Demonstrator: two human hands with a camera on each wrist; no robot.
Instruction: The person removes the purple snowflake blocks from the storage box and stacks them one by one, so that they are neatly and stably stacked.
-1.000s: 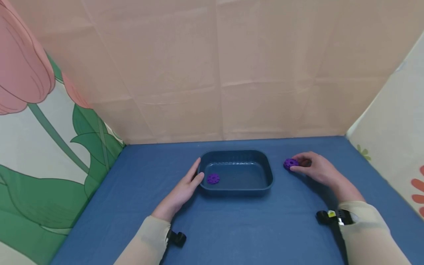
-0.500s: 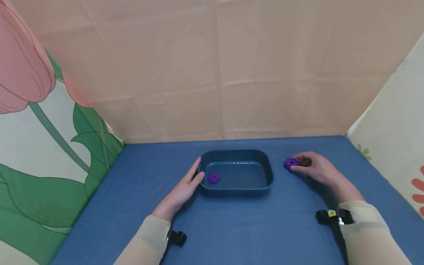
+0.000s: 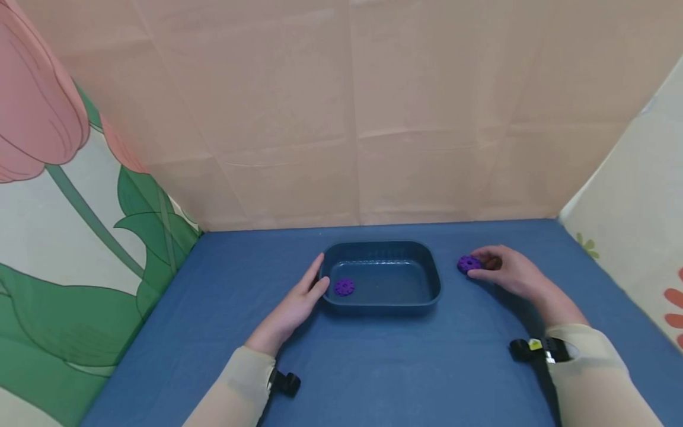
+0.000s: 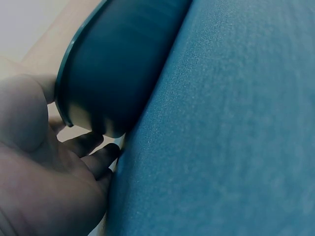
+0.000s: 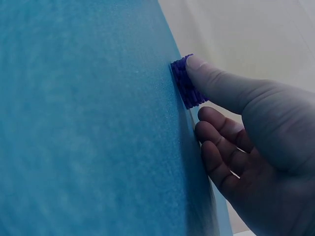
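A dark blue rectangular container [image 3: 381,309] sits on the table, with a flat purple gear-like disc [image 3: 344,287] lying inside at its left end. My left hand [image 3: 290,305] grips that end, thumb at the near corner and fingers along the outer wall. To the right of the container, my right hand [image 3: 509,270] pinches a purple stack of gear-like discs [image 3: 469,264] from its right side. In the right wrist view the stack [image 5: 185,87] shows layered toothed edges down at the cloth. The thumb lies on it, and the index finger is hidden behind.
A blue cloth [image 3: 373,367] covers the table. Behind it hangs a beige sheet [image 3: 341,130]. Flower-patterned panels flank the table, a leafy one [image 3: 69,320] on the left and a pale one [image 3: 635,219] on the right. Each wrist carries a small black camera.
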